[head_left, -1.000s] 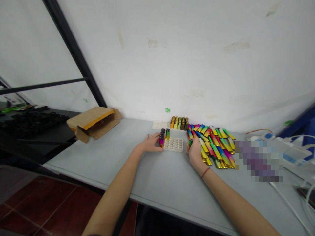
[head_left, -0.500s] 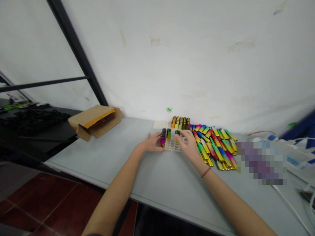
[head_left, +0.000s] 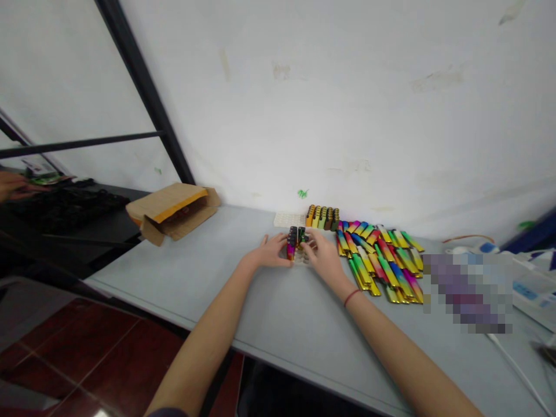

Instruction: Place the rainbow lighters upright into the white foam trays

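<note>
A white tray [head_left: 303, 259] with round holes lies on the table between my hands. Along its left side stands a row of black-topped lighters [head_left: 291, 249], purple to gold at the near end. My left hand [head_left: 270, 252] rests at the tray's left edge, fingers apart, thumb by the near corner. Pinched in my right hand [head_left: 324, 252] is a lighter [head_left: 305, 238] with a dark top, over the tray next to the row. My fingers cover part of the tray and most of that lighter.
Many shiny coloured lighters [head_left: 382, 260] lie to the right. Behind, a block of upright lighters [head_left: 322, 217] stands beside another white tray [head_left: 289, 219]. An opened cardboard box [head_left: 174, 208] sits left. Another person's hand [head_left: 17, 184] is over black items on the left shelf.
My right hand has moved left with the lighter, closer to the row. My left hand stays at the tray. Another person's hand has appeared at far left; the view has shifted slightly.
</note>
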### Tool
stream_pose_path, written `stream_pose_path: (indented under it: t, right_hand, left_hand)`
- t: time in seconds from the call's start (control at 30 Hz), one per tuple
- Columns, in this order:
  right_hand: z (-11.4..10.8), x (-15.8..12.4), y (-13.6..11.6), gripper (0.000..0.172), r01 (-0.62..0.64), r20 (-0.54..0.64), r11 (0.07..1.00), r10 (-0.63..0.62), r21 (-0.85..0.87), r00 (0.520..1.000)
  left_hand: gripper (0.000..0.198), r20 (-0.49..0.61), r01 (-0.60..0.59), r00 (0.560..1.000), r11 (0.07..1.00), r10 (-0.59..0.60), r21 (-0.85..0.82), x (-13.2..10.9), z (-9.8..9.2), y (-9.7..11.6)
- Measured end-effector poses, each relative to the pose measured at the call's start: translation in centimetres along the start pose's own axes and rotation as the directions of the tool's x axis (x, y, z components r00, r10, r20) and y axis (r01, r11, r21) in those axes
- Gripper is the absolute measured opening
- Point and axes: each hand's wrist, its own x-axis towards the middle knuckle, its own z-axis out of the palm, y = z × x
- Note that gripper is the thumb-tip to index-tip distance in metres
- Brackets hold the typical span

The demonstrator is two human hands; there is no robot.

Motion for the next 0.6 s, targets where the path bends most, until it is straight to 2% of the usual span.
stream_pose_path:
  t: [0.2,0.3,0.37,0.5,0.6]
  right_hand:
    - [-1.0,0.7,-1.4,0.029,0.036,0.073,0.947,-0.014,-0.319,0.997]
    - [-1.6,0.8,-1.6,0.032,0.061,0.088,0.924,-0.029,-0.377,0.996]
    - [-2.3,0.9,-1.4,0.036,0.03,0.068,0.919,-0.004,-0.394,0.998]
    - [-5.1,1.1,0.3,0.031,-0.129,-0.007,0.861,0.144,-0.491,0.99]
    - [-8.4,0.8,2.5,0.025,-0.264,0.021,0.747,0.349,-0.61,0.937]
  left_hand:
    - [0.085,-0.005,-0.007,1.0,1.0,0.007,0.01,0.1,0.1,-0.1]
    - [0.085,0.001,-0.011,1.0,1.0,0.011,0.022,0.1,0.2,-0.3]
    - [0.086,0.013,0.0,1.0,1.0,-0.001,0.023,0.1,0.2,-0.3]
    - [0.087,0.038,0.008,0.999,1.0,-0.009,0.022,0.0,-0.1,-0.2]
    - [0.085,0.031,-0.003,1.0,1.0,0.002,0.02,-0.1,-0.1,-0.1]
